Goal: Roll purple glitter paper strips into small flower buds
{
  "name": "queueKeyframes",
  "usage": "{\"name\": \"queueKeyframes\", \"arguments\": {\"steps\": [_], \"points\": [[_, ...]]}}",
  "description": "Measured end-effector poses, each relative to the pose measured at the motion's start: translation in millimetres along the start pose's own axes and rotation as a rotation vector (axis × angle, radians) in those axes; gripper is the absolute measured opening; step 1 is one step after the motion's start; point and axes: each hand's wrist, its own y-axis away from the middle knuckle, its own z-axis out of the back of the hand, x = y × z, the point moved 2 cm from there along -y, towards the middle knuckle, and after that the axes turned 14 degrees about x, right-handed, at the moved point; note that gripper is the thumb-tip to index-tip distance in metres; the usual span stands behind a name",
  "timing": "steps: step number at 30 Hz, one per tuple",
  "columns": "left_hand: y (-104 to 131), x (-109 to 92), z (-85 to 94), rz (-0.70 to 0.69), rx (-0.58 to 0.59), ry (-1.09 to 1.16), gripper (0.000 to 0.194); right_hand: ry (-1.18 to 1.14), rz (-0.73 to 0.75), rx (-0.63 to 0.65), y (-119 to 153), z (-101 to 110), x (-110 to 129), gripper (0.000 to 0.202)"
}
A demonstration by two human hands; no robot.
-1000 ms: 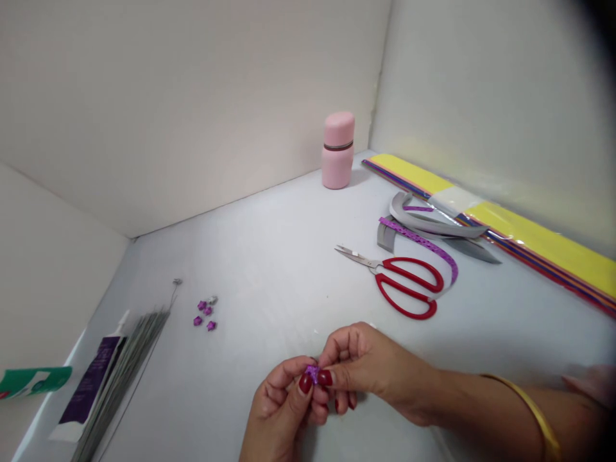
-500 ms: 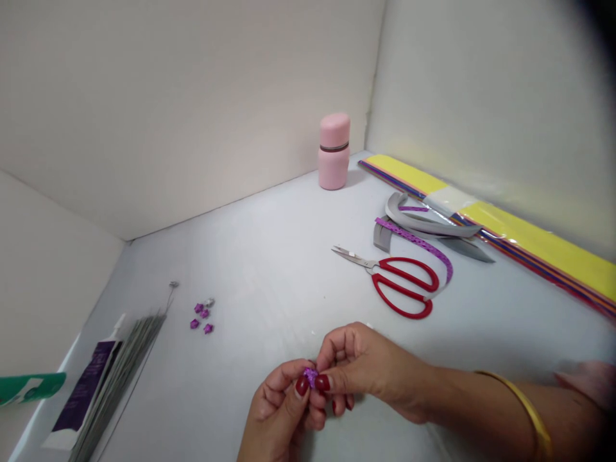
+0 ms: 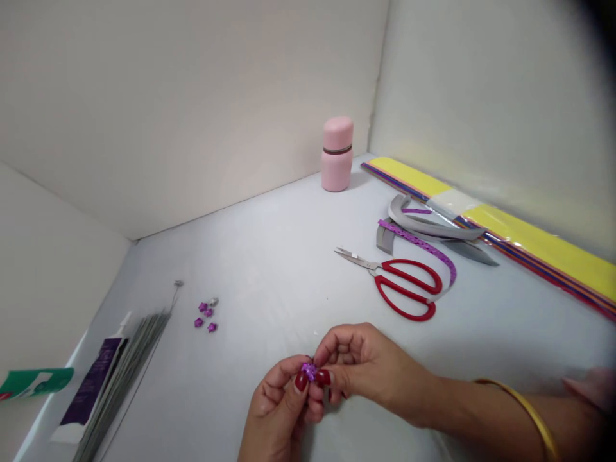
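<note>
A small shiny purple paper star is pinched between my two hands, low in the middle of the view. My left hand grips it from the left with thumb and fingers. From the right, my right hand holds its other side between thumb and index finger. The fingertips cover part of the star. Off to the left lie several finished purple stars and a silver one. Red-handled scissors rest slightly open beyond my right hand.
Grey paper strips and a purple strip lie by a yellow-topped paper pack. A pink flask stands at the back. Leftward are thin grey wires, a purple-and-white tube and a green item.
The view has shifted slightly, so things on the table appear a little further right. Both hands still pinch the purple star, which looks slightly turned between the fingertips.
</note>
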Motion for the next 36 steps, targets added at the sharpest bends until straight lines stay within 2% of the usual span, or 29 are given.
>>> {"name": "queueKeyframes", "arguments": {"steps": [4,9,18,28,36], "points": [[-0.1,0.7,-0.6,-0.010,0.005,0.014,0.028,-0.015,0.002,0.013,0.3,-0.8,2.2,0.030],[0.4,1.1,-1.4,-0.005,0.046,0.010,0.026,-0.007,-0.080,0.034,1.9,-2.2,1.8,0.029],[-0.3,3.8,1.4,-0.009,0.079,-0.037,0.025,-0.061,-0.057,0.078,-0.2,-2.8,-0.2,0.028],[0.8,0.2,0.2,-0.001,0.034,0.005,0.027,-0.006,-0.096,0.044,0.9,-1.1,2.4,0.029],[0.4,2.3,2.4,-0.020,0.032,-0.032,0.026,-0.028,-0.061,0.052,0.2,-0.4,1.1,0.026]]}}
